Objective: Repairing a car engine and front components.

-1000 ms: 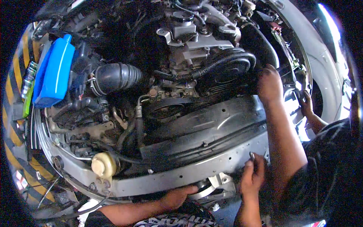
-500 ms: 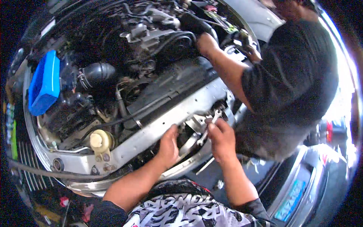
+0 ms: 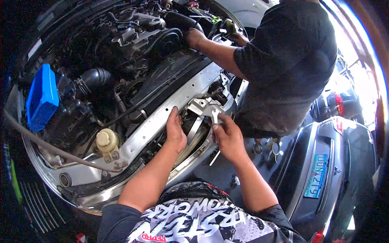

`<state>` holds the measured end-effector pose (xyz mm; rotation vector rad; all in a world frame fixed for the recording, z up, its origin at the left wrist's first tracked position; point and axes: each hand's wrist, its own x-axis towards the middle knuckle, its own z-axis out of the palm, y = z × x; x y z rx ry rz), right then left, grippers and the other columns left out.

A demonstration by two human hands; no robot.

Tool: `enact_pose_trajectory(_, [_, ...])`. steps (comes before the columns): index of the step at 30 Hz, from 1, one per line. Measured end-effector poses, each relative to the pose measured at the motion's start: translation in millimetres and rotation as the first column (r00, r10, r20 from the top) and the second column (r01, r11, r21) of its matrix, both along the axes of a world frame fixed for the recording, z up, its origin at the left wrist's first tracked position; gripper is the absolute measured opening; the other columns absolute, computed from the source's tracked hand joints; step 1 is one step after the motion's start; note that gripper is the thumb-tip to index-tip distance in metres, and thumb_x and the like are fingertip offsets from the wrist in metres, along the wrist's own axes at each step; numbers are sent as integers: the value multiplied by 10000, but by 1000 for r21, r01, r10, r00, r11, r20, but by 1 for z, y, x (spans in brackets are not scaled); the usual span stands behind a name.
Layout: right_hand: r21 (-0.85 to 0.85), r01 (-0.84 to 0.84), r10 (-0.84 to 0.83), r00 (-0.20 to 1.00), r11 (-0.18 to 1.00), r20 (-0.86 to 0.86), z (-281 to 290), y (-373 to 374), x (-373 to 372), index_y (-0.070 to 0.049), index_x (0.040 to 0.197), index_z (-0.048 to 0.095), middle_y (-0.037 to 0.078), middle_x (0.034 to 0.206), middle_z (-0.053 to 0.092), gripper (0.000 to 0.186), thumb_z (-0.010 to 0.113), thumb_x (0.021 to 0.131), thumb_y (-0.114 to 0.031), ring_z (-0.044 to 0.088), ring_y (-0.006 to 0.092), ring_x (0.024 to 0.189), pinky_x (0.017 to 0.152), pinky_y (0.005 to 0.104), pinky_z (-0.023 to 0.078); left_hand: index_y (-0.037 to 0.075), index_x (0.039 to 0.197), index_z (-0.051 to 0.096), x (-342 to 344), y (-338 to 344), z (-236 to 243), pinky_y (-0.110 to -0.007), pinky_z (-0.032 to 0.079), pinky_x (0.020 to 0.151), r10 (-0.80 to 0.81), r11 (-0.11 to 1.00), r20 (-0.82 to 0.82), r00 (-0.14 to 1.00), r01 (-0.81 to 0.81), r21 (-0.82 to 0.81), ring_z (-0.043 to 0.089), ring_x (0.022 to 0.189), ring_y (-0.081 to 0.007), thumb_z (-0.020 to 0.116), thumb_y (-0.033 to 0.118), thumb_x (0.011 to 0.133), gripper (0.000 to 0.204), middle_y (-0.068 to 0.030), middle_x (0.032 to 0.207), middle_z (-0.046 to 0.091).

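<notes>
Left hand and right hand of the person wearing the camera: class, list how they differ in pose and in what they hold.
The left hand lies flat, fingers stretched out on the silver front crossmember, holding nothing; the right hand is curled around a silver wrench. The left hand sits farther into the engine bay, the right nearer the silver bracket. Both are bare.

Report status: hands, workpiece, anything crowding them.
Left hand flat on the silver crossmember. Right hand grips a wrench at the latch bracket. Co-worker's arm reaches into the engine bay close by.
</notes>
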<state>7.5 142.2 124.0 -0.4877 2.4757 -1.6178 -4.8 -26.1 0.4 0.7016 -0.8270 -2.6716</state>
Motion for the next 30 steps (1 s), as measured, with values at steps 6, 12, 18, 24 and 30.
enact_pose_trajectory(6, [-101, 32, 6, 935, 994, 354, -1, 22, 5, 70, 1193, 619, 109, 885, 675, 260, 563, 960, -31, 650, 197, 780, 754, 321, 524, 19, 1386, 525, 7, 3, 24, -378, 300, 1148, -1, 999, 14, 1000, 1, -34, 502, 1262, -238, 604, 570, 933, 717, -123, 1353, 578])
enact_pose_trajectory(12, [-331, -39, 145, 942, 943, 303, -3, 27, -8, 47, 1227, 596, 127, 971, 671, 312, 640, 962, -114, 675, 219, 931, 891, 361, 535, 19, 1373, 544, 14, 2, 37, -356, 365, 1118, -56, 998, 12, 998, 55, 20, 547, 1250, -217, 572, 512, 976, 634, -110, 1339, 600])
enact_pose_trajectory(18, [-156, -98, 81, 991, 983, -108, -13, 17, -33, -19, 1133, 559, 43, 850, 617, 276, 515, 1070, -284, 544, 113, 722, 676, 287, 467, 21, 1357, 560, 11, -1, 32, -357, 361, 1128, -85, 996, 3, 996, 85, 22, 544, 1258, -215, 584, 499, 971, 615, -110, 1348, 598])
enact_pose_trajectory(24, [119, -162, 189, 945, 980, -268, -23, -3, -48, -27, 1092, 581, 48, 796, 620, 216, 497, 1054, -223, 551, 121, 694, 654, 304, 477, 43, 1371, 552, 9, 1, 27, -364, 304, 1155, -53, 998, 18, 998, 54, -38, 514, 1276, -220, 588, 510, 965, 619, -110, 1358, 591])
enact_pose_trajectory(30, [195, -229, 293, 856, 954, -426, -30, -39, -53, -13, 1078, 613, 256, 824, 665, 152, 569, 991, -130, 648, 466, 765, 687, 498, 499, 60, 1382, 541, 9, 1, 26, -374, 242, 1183, -27, 999, 44, 999, 29, -46, 472, 1316, -230, 619, 537, 933, 660, -123, 1400, 559])
